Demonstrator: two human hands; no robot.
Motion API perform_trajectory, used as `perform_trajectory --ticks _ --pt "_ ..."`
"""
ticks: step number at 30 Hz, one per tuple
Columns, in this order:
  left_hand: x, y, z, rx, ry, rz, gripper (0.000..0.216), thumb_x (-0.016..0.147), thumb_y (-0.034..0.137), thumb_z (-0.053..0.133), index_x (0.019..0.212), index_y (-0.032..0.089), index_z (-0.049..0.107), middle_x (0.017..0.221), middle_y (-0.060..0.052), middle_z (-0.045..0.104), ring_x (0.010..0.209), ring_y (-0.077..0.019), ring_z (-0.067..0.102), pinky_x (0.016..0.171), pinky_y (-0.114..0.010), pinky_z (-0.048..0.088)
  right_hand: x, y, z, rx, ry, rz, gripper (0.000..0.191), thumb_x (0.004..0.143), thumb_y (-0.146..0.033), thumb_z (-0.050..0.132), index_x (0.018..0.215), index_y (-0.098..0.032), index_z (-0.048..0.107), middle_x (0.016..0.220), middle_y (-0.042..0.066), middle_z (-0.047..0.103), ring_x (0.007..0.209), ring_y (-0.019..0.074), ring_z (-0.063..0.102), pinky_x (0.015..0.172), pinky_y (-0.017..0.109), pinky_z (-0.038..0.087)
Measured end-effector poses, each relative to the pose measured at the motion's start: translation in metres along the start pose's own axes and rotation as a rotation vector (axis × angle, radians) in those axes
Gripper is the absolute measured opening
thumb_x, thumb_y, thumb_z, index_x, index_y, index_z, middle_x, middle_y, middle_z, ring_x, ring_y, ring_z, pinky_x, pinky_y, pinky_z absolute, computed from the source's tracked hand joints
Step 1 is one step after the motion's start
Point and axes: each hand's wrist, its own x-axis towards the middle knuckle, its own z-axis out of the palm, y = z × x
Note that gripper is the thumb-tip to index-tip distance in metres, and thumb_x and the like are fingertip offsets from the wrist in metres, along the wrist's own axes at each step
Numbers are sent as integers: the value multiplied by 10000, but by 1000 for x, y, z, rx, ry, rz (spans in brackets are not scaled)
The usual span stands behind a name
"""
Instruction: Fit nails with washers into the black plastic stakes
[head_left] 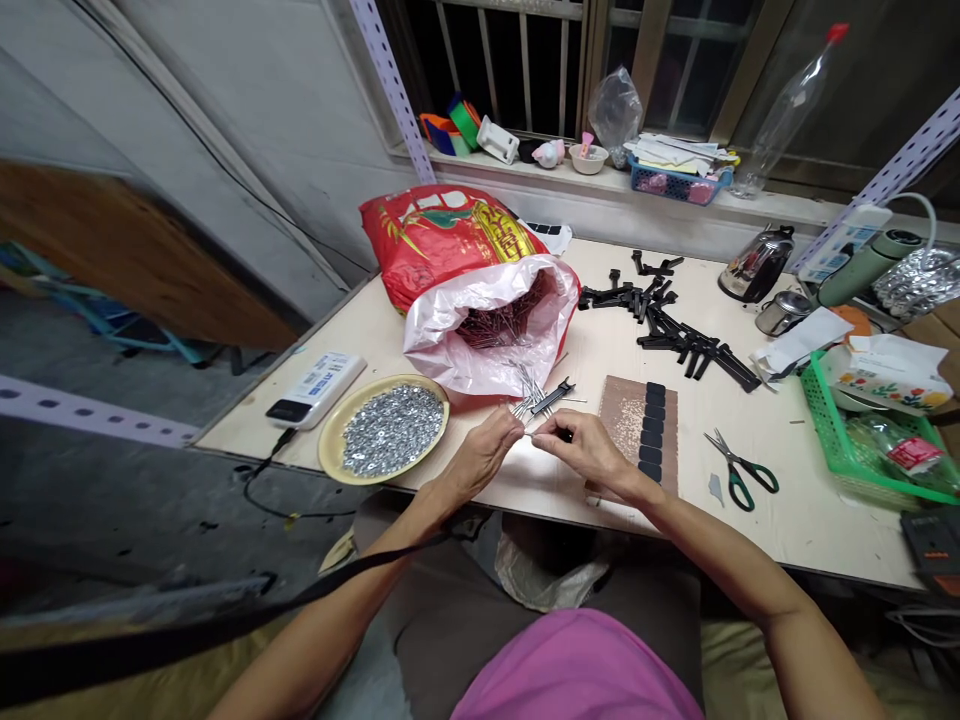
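Observation:
My left hand [484, 452] and my right hand [581, 445] meet at the table's front edge, fingers of each pinched together. A thin metal pin [529, 433] spans the fingertips; its ends are hidden by the fingers. Just beyond the hands lies a loose bunch of silvery pins [523, 405], with a black forked plastic piece [553, 397] resting on it. Behind that, a red and white sack [457, 245] lies open towards me, full of thin, dark reddish rods [504, 322]. Left of my left hand is a yellow plate [330, 455] of small metal washers [394, 430].
Right of my hands lies a brown board [670, 420] with a column of black pads [654, 430], then green-handled scissors [741, 470]. Black plastic pieces [675, 330] are scattered behind. A green basket [821, 420] and a kettle [754, 265] stand right; a white device [319, 390] lies left.

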Motion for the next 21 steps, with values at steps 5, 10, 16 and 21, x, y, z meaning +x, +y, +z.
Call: perform_trajectory --ticks 5,10,16,21 --pt "0 3 3 15 -65 -68 330 817 505 452 617 242 463 620 10 462 599 -165 425 606 -283 359 -6 3 0 -177 27 -81 130 868 -201 595 749 -162 632 739 -3 637 685 115 574 614 213 405" --pt "-2 5 10 -179 -72 -255 442 790 634 452 602 236 408 554 44 362 504 -126 323 480 -254 280 -14 6 3 -752 110 -359 258 960 -174 426 829 -189 647 719 38 629 678 147 532 576 271 324" --pt "-4 4 13 -356 -176 -357 497 784 701 415 615 236 370 528 77 266 438 -91 242 421 -223 220 -17 11 7 -819 148 -378 298 986 -199 387 806 -185 624 703 36 608 673 144 528 587 277 324" --pt "-7 4 16 46 -23 -97 409 884 522 309 603 233 380 564 39 385 535 -131 380 550 -272 348 -18 10 8 -524 67 -200 214 977 -255 434 876 -174 604 792 28 632 696 127 573 603 233 384"
